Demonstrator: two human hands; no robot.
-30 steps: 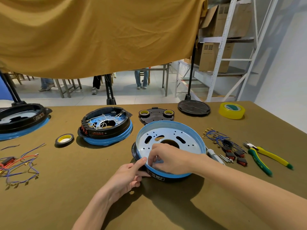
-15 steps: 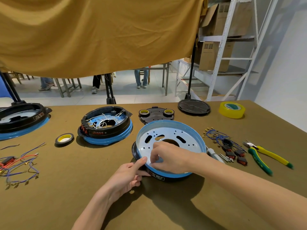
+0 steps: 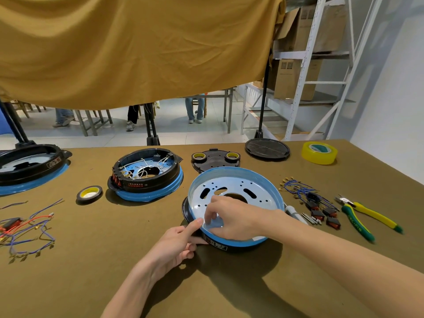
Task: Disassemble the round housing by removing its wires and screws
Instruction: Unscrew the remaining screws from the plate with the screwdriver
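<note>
Worktop [image 3: 68, 283]: brown cloth, round housing [image 3: 234, 203] at centre.
Left hand [image 3: 176, 244]: grips housing rim.
Right hand [image 3: 231, 219]: fingers curled inside (contents hidden).
Risk: housing could slide if left grip slackens.

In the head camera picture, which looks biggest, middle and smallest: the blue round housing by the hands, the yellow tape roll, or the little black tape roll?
1. Blue round housing, also nearest.
2. Yellow tape roll, though farthest.
3. Little black tape roll.

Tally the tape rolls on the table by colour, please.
Yellow, clear: 1
Black with yellow core: 3
Total: 4 rolls
</note>
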